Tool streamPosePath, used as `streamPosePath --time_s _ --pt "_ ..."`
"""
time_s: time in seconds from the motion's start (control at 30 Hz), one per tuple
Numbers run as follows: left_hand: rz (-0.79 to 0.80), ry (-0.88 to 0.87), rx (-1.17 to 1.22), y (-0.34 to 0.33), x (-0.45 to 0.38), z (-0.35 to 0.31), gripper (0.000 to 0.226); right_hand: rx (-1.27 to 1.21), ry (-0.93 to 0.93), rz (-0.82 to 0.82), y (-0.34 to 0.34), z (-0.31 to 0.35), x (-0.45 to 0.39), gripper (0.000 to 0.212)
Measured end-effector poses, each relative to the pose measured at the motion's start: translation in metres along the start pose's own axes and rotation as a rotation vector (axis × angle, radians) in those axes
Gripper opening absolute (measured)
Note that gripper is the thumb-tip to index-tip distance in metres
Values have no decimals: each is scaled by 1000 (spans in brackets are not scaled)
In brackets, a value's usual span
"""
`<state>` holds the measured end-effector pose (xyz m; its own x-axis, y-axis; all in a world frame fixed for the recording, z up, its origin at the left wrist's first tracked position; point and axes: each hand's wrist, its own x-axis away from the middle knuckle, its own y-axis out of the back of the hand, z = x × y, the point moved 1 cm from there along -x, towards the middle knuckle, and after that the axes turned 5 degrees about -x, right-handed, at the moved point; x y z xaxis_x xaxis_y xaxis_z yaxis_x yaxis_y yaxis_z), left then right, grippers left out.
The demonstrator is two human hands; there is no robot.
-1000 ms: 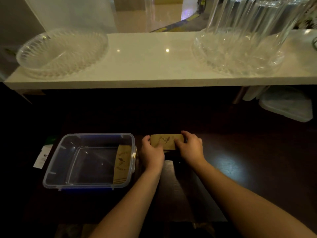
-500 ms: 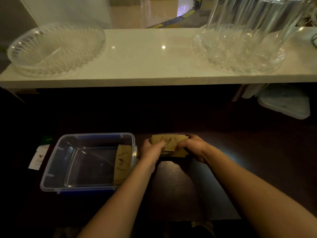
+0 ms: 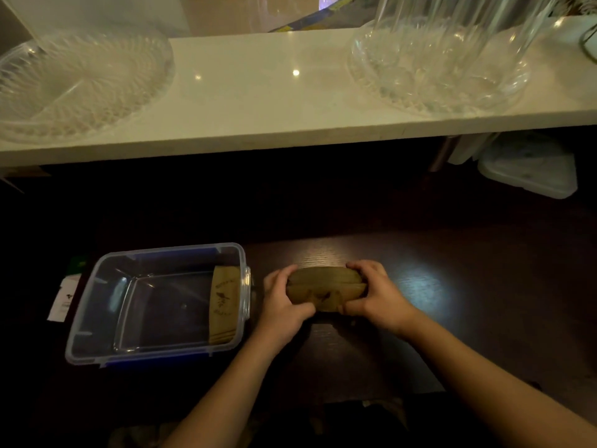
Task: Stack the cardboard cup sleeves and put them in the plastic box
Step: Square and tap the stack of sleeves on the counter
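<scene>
So you've got the stack of cup sleeves [image 3: 326,287] pinched end to end over the dark table [image 3: 452,286], left hand [image 3: 280,300] and right hand [image 3: 376,294] both clenched on it, likely squaring the edges. Just left sits the plastic box [image 3: 155,347], lid off, some sleeves [image 3: 224,305] already leaning on its right wall, probably leaving room.
</scene>
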<state>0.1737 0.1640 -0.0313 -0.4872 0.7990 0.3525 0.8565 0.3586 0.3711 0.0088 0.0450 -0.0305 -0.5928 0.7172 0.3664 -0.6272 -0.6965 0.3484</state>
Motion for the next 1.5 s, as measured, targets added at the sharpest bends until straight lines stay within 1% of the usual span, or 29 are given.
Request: streamPosePath --time_s 0.1,0.27,0.43,0.6,0.73,0.83,0.93,1.07,1.23,1.37,1.5 --pt "-62 -145 -87 -10 15 7 76 95 157 -63 -10 -11 17 84" --pt "-137 -285 -181 -22 28 14 85 181 219 -131 -21 -23 32 84" --pt "-150 -278 -182 -33 33 19 75 154 210 -186 -26 -31 41 95" --pt "-145 -291 -182 -43 35 20 76 172 215 -172 -32 -32 43 98" --pt "-176 -279 -174 -47 34 21 71 181 208 -158 -32 -31 41 99" --pt "-195 -275 -179 -47 31 20 66 177 207 -147 -28 -30 37 95" --pt "-203 -262 -181 -48 30 17 63 96 199 -144 -24 -27 32 93" --pt "-219 -264 -169 -49 30 16 65 -33 152 -157 -17 -27 27 105" --pt "-225 -251 -146 -48 26 11 68 50 168 -101 -12 -25 21 113" --pt "-222 -249 -155 -49 25 11 70 60 185 -48 -6 -25 13 110" --pt "-231 -236 -129 -50 25 10 74 -6 165 -104 -3 -26 13 103"
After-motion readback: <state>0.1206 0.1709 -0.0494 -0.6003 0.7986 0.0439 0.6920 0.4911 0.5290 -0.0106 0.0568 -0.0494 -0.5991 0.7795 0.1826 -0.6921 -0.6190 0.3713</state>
